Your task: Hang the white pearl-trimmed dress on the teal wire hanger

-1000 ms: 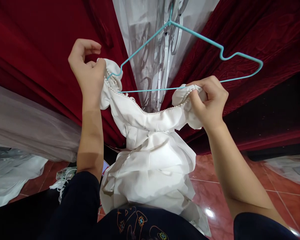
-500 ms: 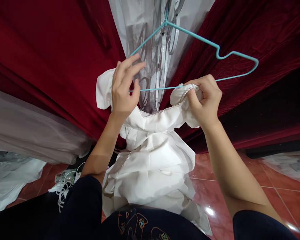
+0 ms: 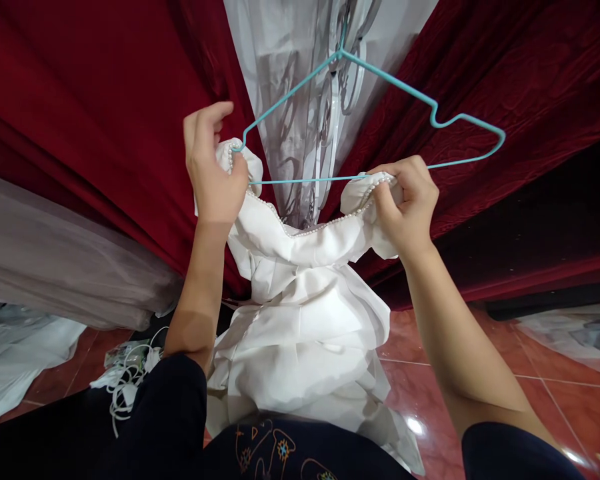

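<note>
A white dress (image 3: 300,313) with a pearl-trimmed neckline hangs down in front of me. A teal wire hanger (image 3: 380,73) is above it, its left end inside the dress's left shoulder. My left hand (image 3: 211,170) pinches that left shoulder ruffle at the hanger's left tip, thumb raised. My right hand (image 3: 405,200) is closed on the right shoulder ruffle, just under the hanger's bottom bar. The hanger's right end sticks out bare beyond my right hand.
Dark red velvet curtains (image 3: 80,100) hang behind, with a sheer white curtain (image 3: 300,80) between them. Grey tulle (image 3: 55,260) lies at the left. White cables (image 3: 125,380) and plastic sheeting (image 3: 15,353) rest on the glossy red tile floor (image 3: 420,373).
My left hand went from the left shoulder to the hanger's middle, then back left onto the shoulder ruffle at the hanger tip. The right hand stayed on its ruffle.
</note>
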A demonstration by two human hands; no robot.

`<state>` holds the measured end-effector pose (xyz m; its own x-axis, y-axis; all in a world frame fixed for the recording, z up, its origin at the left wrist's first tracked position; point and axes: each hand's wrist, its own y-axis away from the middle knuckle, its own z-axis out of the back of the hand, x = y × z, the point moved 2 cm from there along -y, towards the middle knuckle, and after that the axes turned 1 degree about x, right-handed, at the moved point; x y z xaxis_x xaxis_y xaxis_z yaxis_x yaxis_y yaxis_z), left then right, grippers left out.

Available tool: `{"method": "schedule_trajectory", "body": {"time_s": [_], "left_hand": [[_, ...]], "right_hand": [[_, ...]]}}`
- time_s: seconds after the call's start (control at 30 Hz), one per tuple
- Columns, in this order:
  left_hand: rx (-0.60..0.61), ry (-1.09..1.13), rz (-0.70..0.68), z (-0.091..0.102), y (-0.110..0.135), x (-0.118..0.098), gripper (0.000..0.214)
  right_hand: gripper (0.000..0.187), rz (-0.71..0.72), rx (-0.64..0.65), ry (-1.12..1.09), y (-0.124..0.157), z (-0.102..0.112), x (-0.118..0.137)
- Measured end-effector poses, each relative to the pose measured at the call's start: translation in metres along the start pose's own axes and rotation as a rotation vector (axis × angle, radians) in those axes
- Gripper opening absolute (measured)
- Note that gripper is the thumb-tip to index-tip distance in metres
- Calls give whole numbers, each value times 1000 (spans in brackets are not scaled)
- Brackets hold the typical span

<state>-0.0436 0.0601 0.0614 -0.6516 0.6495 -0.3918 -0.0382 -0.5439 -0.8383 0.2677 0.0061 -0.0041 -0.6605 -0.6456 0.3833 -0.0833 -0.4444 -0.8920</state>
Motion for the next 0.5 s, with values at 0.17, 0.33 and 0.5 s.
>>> {"method": "schedule_trajectory", "body": {"time_s": [0.17,0.33,0.5], "left_hand": [[-67,-18,73,8,12,5,34],[-89,19,138,4,9,-23,31],[-139,48,-105,3,12,-48,22]], "right_hand": [[20,6,9,6,1,3,2],[24,-37,44,-33,4,-4,9],[27,-87,78,-94,5,-6,11]]}}
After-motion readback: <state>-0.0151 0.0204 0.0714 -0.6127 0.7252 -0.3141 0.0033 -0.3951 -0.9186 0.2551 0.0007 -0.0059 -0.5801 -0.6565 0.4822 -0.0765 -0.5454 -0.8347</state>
